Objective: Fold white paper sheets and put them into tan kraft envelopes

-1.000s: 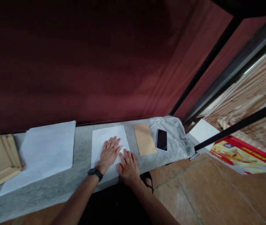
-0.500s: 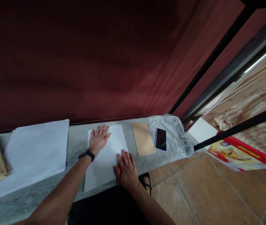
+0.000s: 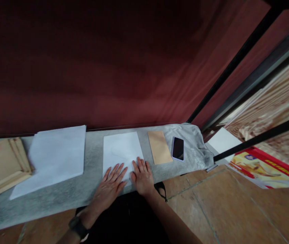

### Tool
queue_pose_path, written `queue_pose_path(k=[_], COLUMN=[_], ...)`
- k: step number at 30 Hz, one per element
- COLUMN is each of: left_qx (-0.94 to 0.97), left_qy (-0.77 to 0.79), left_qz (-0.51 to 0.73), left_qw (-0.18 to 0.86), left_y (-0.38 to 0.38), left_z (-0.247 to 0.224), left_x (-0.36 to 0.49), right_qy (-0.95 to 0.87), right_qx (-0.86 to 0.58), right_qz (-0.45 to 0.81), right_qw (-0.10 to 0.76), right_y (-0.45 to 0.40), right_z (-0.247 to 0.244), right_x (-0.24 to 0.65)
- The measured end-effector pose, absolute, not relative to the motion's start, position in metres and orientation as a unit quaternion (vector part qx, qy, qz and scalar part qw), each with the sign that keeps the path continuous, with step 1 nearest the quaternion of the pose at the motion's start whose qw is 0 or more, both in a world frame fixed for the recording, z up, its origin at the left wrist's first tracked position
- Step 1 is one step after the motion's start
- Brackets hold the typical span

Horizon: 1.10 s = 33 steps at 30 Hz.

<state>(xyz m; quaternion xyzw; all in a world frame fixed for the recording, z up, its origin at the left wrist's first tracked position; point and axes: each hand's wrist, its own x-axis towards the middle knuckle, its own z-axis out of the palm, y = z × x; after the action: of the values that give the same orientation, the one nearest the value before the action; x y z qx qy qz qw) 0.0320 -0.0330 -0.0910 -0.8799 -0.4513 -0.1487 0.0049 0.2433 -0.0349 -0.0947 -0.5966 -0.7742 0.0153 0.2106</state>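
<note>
A white sheet of paper (image 3: pixel 122 145) lies on the grey cloth-covered bench in front of me, with a faint line on its surface. My left hand (image 3: pixel 111 184), a dark watch (image 3: pixel 77 226) on its wrist, rests palm down on the paper's near left part, fingers stretched out. On the near right corner my right hand (image 3: pixel 142 176) lies flat too, fingers extended. Neither hand grips anything. Right of the paper is a brown envelope-like rectangle (image 3: pixel 159 147), and beyond it a phone (image 3: pixel 178 148) with a dark screen.
A stack of larger white sheets (image 3: pixel 60 152) lies to the left, beside brown paper pieces (image 3: pixel 4 162). The grey bench cover (image 3: pixel 93 149) runs along a dark red wall (image 3: pixel 103 84). At right are black metal bars (image 3: pixel 261 137) and a red-and-yellow box (image 3: pixel 266 169) above the tiled floor.
My left hand has slid from the paper's far part down to its near edge, beside my right hand. The paper looks folded shorter or shifted. The view has turned slightly left.
</note>
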Motion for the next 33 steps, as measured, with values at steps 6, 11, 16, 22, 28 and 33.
queue_pose_path(k=[6,11,16,22,28,33], left_qx=[-0.873,-0.868,-0.873,-0.861,-0.837,-0.807], left_qy=[-0.468,-0.473,-0.462,-0.478,-0.504,-0.517], left_qz=[-0.138,-0.149,-0.156,-0.173,-0.203,-0.26], left_qw=[0.021,0.019,0.004,-0.018,-0.062,-0.118], left_y=[-0.05,-0.051,-0.051,-0.064,-0.066,-0.061], left_z=[-0.087,-0.091,-0.099,-0.096,-0.095,-0.089], left_x=[0.028,0.03,0.019,-0.003,-0.008,-0.008], right_qy=[-0.774,-0.81,-0.823,-0.814,-0.822,-0.833], right_qx=[-0.598,-0.544,-0.53,-0.549,-0.538,-0.515], right_qz=[0.007,0.007,-0.004,-0.02,-0.024,-0.007], right_qw=[0.206,0.219,0.207,0.187,0.186,0.203], right_y=[-0.034,-0.029,-0.034,-0.052,-0.062,-0.065], right_z=[-0.093,-0.092,-0.096,-0.096,-0.096,-0.094], right_x=[0.242,0.225,0.227,0.269,0.284,0.288])
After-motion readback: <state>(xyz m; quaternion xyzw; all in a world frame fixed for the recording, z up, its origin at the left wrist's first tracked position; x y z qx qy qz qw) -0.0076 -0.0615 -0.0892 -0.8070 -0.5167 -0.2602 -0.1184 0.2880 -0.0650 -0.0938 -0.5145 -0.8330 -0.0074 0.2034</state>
